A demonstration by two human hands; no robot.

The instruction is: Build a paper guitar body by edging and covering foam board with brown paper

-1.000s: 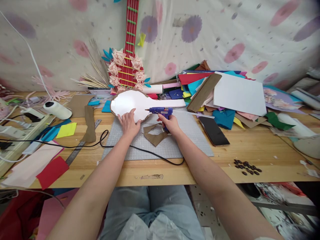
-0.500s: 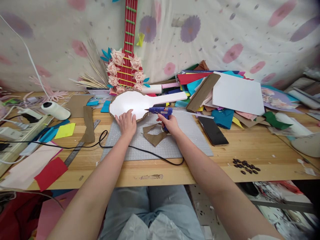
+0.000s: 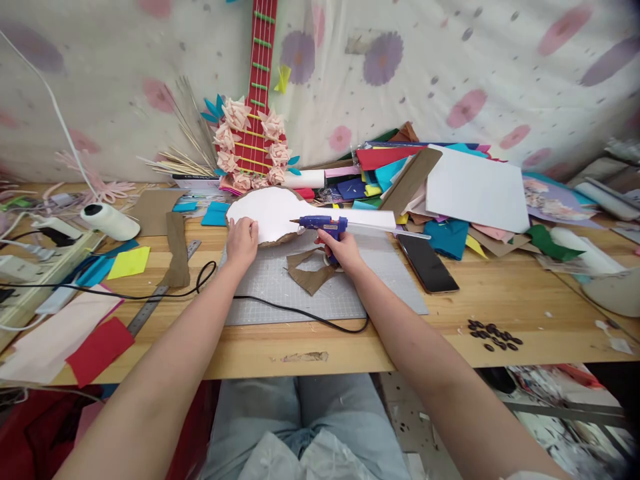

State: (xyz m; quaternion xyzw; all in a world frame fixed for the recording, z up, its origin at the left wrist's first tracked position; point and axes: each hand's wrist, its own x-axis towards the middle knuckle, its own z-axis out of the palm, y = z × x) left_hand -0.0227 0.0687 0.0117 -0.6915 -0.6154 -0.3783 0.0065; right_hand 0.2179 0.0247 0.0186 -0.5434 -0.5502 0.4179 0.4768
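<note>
A white guitar-shaped cutout (image 3: 270, 207) with a brown crinkled edge lies on the grey cutting mat (image 3: 390, 267), its neck pointing right. My left hand (image 3: 243, 241) grips its left rim, fingers bent over the edge and thumb on the white face. In my right hand (image 3: 340, 248) is a blue glue gun (image 3: 315, 221), fingers wrapped round its handle. The nozzle points left, over the cutout near where the neck meets the body. A clear glue stick (image 3: 413, 235) sticks out behind the gun. Brown crepe paper scraps (image 3: 310, 275) lie below it on the mat.
A red paper guitar with pink flowers (image 3: 253, 143) leans against the curtain. A black phone (image 3: 427, 263) and dark beads (image 3: 495, 335) lie right. The gun's black cord (image 3: 295, 315) crosses the mat. Left are a power strip (image 3: 45, 287), thread spool (image 3: 111, 222) and steel ruler (image 3: 150, 310).
The cutout has turned and shifted right, its neck tip now lower and farther right. My left hand has moved left from its lower edge to its left rim. The glue gun stays nearly still.
</note>
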